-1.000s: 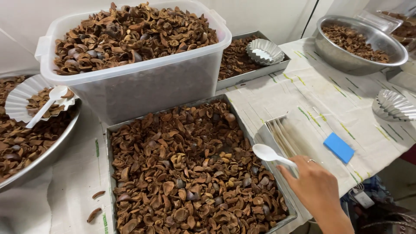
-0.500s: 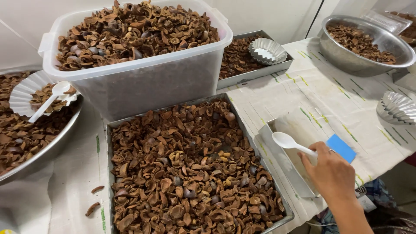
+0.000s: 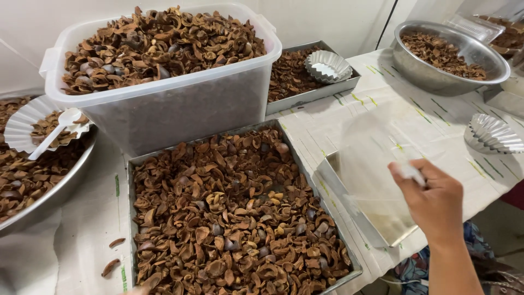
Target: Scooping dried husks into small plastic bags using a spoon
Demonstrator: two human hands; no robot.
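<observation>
Fingers (image 3: 410,176) of right hand (image 3: 431,203): curled shut, pinching white plastic spoon handle (image 3: 410,172); motion-blurred, bowl not discernible, long axis cannot be told. Position: over empty steel tray (image 3: 349,191) on bench (image 3: 436,128), just right of shell-filled tray (image 3: 229,218).

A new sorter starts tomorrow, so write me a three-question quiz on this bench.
1. True or false: the clear plastic tub of brown shell pieces stands behind the rectangular metal tray of shells.
2. The white plastic spoon lies in: A, the white fluted paper dish; B, the round steel bowl at right; C, the empty tray.
3. Which hand is in view, and what does it grip?
Key: 1 true. 2 A. 3 The right hand, shut on a small white blurred object.
</observation>
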